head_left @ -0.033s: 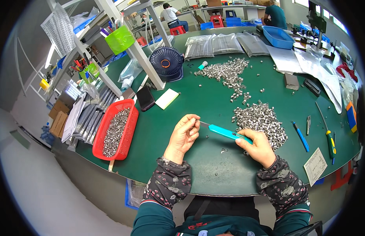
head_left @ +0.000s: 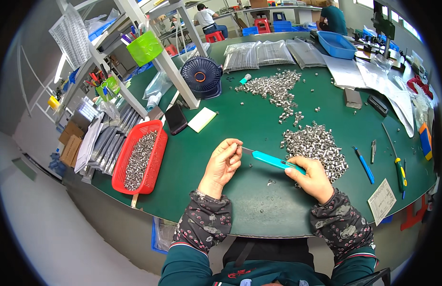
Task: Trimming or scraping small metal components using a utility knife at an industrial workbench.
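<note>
My left hand point(head_left: 222, 164) pinches a small metal ring point(head_left: 238, 145) between thumb and forefinger, over the green table. In my right hand point(head_left: 312, 177) lies the handle of a teal utility knife point(head_left: 273, 160), its thin blade pointing left. The blade's tip meets the ring at my left fingertips; whether it sits inside the ring is too small to tell. Close to my right hand, partly behind it, spreads a pile of loose metal rings point(head_left: 316, 148). A few tiny shavings point(head_left: 271, 182) lie on the table point(head_left: 259, 214) below the knife.
At left stands a red basket point(head_left: 161, 152) of metal rings, near a phone point(head_left: 175, 119), a sticky-note pad point(head_left: 202, 119) and a fan point(head_left: 201, 77). More rings point(head_left: 273, 90) lie farther back. A blue pen-like tool point(head_left: 364, 165) and a screwdriver point(head_left: 400, 175) lie at right.
</note>
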Demonstrator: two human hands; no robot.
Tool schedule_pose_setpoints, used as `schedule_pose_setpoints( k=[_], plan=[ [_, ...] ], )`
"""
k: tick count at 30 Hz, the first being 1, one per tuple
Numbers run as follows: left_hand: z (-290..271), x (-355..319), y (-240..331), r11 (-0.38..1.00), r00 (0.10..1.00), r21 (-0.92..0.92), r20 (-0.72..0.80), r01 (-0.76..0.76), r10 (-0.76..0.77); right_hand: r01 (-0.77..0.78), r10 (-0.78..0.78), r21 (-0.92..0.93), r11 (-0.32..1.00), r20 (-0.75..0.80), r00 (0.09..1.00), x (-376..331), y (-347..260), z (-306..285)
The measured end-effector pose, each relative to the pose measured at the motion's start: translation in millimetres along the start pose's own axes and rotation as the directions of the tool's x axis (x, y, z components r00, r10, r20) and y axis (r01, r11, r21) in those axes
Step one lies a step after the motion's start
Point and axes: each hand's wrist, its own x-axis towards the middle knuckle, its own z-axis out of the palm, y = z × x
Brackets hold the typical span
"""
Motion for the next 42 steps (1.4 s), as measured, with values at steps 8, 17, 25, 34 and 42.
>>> schedule_pose_setpoints(
  k=[8, 17, 25, 34, 42],
  plan=[
    [0.6, -0.9, -4.4, 0.997, 0.999, 0.074, 0.043, -0.001, -0.002, -0.033, 0.033, -0.013, 0.999, 0.029, 0.999, -1.3, -0.6, 0.5],
    [1.3, -0.7, -5.3, 0.971, 0.998, 0.233, 0.003, -0.058, 0.059, 0.103, -0.127, -0.22, 0.97, -0.098, 0.987, -2.7, 3.7, 3.5],
    [4.4, -1.1, -4.7, 0.951, 0.996, 0.301, -0.039, -0.064, 0.079, 0.127, -0.185, -0.346, 0.93, -0.141, 0.973, -3.1, 0.0, 4.6],
    [7.3, -2.3, -3.2, 0.906, 0.993, 0.423, -0.092, -0.034, 0.08, 0.14, -0.212, -0.387, 0.911, -0.151, 0.965, -3.4, -0.5, 4.0],
    [1.8, -1.7, 0.4, 0.872, 0.994, 0.489, -0.103, 0.021, 0.034, 0.153, -0.225, -0.389, 0.908, -0.148, 0.963, -3.7, -0.8, 4.1]
  ],
)
